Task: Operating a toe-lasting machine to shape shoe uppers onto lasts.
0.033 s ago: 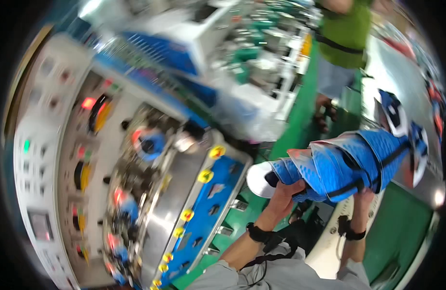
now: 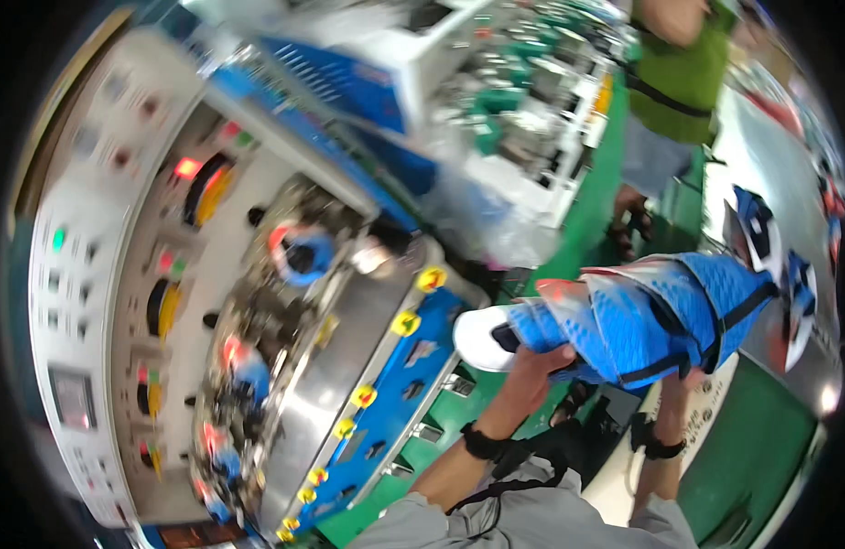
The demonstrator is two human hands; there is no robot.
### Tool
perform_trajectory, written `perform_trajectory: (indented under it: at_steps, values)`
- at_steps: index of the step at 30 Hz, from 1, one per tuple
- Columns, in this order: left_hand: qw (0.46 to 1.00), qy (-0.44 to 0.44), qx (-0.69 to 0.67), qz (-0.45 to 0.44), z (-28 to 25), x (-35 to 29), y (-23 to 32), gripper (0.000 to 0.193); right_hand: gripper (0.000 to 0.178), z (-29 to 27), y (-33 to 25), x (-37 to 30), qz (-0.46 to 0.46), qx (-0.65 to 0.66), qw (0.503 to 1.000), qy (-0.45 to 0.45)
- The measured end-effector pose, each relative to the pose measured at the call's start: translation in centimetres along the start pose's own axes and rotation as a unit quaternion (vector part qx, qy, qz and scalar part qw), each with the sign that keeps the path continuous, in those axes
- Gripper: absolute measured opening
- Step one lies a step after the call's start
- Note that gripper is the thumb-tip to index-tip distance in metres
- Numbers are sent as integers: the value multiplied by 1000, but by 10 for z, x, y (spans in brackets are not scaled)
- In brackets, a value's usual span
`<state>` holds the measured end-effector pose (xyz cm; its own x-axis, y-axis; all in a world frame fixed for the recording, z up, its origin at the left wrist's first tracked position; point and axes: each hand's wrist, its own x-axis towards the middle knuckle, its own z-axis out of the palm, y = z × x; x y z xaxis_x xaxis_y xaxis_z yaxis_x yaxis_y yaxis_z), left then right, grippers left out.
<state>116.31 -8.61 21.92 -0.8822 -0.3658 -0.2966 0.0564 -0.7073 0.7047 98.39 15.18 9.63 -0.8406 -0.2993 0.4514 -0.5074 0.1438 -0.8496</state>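
The long nested stack of blue, patterned-fabric shoe uppers with black bands [image 2: 615, 334] lay across both hands, its rounded white end piece [image 2: 483, 339] projecting past the left hand. The bare left hand [image 2: 534, 377] gripped the stack near this narrower end, thumb on the near side. The bare right hand [image 2: 679, 395] met the lower edge toward the broader end; its fingers were largely hidden, so how far they were closed could not be told. Good handling, as judged here, called for support at both ends, pressure too light to crease the fabric, and level wrists, since the layers might have slid apart had either end sagged.

Beneath and ahead of the hands ran a glossy green floor [image 2: 583, 197]. To their left stood a large white-panelled machine with a blue front [image 2: 79, 247], its long brushed-steel ledge [image 2: 317, 389] nearer them. Ahead and leftward was a blurred white rack bearing green items [image 2: 523, 183]. Beyond the right hand, a grey sheet-metal table [image 2: 761, 156] carried blue-and-white shoes [image 2: 761, 242]. Ahead, a person in a green top [image 2: 674, 73] stood apart from the stack. Smallest were round yellow knobs [image 2: 407, 323] along the machine's edge, left of the left hand.
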Motion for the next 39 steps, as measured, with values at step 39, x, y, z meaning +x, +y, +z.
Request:
perform_trajectory:
  at_steps: [39]
  values:
    - [644, 681, 85, 339, -311, -439, 120, 40, 43, 545, -383, -183, -504, 6, 749, -429]
